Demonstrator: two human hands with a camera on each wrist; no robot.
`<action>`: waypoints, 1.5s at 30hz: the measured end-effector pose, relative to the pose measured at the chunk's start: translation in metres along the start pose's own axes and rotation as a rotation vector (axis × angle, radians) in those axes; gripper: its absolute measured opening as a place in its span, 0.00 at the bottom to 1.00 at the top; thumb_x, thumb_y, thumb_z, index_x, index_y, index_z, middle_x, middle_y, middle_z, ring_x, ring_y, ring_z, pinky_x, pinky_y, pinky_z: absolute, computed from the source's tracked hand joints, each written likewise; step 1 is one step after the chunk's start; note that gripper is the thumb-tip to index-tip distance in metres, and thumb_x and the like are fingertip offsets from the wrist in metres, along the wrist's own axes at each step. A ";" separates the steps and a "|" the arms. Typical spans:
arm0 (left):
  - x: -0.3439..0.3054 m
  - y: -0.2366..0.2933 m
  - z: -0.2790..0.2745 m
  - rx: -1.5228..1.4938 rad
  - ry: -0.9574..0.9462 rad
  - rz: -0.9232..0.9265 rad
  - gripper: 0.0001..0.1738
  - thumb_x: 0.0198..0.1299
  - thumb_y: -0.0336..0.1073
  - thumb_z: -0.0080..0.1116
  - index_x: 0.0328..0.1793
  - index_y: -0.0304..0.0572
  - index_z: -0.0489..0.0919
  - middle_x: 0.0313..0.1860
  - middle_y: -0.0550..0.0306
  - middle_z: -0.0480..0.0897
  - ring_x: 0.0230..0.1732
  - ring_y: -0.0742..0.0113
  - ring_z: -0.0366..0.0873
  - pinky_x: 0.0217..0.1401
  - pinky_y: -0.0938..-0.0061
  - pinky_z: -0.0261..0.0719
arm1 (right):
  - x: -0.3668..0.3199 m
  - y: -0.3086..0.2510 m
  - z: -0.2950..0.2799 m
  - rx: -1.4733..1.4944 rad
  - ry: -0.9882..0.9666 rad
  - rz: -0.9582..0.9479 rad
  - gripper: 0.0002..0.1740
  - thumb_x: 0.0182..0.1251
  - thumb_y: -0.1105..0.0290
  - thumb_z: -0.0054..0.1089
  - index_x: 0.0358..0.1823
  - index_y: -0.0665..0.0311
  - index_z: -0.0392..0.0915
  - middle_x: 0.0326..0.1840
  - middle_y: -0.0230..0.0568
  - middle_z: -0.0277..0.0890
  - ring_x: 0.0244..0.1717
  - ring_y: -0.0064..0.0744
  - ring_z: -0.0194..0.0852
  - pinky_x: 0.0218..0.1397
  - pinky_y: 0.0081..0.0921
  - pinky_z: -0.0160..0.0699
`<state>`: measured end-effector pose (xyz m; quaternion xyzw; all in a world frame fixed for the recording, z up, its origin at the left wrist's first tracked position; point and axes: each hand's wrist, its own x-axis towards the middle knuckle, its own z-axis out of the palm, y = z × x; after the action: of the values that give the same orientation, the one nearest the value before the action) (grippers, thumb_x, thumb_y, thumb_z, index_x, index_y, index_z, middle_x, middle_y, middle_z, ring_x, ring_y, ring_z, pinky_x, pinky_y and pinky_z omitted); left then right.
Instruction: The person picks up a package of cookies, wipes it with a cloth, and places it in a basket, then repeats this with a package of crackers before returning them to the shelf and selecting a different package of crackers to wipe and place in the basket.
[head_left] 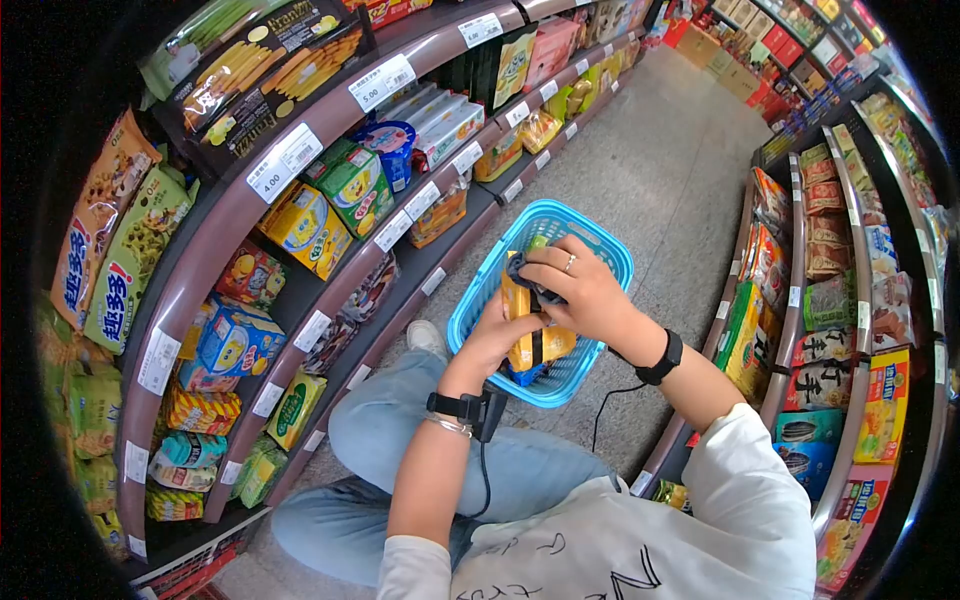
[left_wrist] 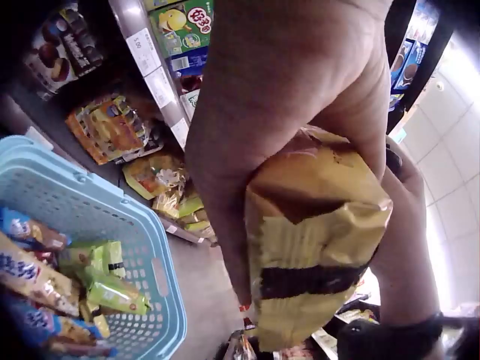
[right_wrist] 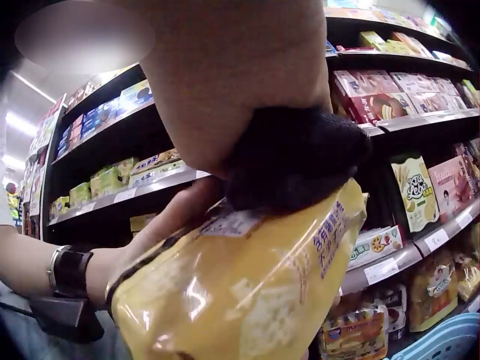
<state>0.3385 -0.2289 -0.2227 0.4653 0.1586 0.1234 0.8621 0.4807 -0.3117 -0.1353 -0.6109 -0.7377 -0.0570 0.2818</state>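
Note:
My left hand (head_left: 490, 335) grips a yellow snack bag (head_left: 540, 346) above the blue basket (head_left: 622, 262). In the left wrist view the bag's crimped end (left_wrist: 315, 300) shows a black band. My right hand (head_left: 588, 288) holds a bunched dark cloth (right_wrist: 292, 161) against the bag's top side. The right wrist view shows the bag's printed front (right_wrist: 262, 289) and a white label (right_wrist: 231, 225) partly under the cloth. Inside the basket lie green packets (left_wrist: 112, 291) and blue and cream biscuit packs (left_wrist: 34, 274).
Curved shelves (head_left: 215, 265) of boxed and bagged snacks run along the left, with price tags on their edges. Another shelf (head_left: 790, 300) of packets stands at the right. Grey floor (head_left: 655, 130) stretches ahead between them. The person's bent legs (head_left: 400, 410) are close behind the basket.

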 end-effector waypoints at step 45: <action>-0.137 0.078 -0.022 -0.679 0.276 0.298 0.26 0.65 0.41 0.58 0.66 0.38 0.70 0.58 0.50 0.80 0.57 0.55 0.79 0.64 0.57 0.77 | 0.066 -0.113 -0.010 0.566 0.229 -0.037 0.18 0.46 0.86 0.60 0.42 0.68 0.79 0.44 0.49 0.80 0.48 0.45 0.80 0.52 0.33 0.76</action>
<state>0.1991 -0.2195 -0.1466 0.1508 0.1539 0.3540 0.9101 0.3725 -0.2864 -0.0652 -0.4843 -0.6985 0.0772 0.5211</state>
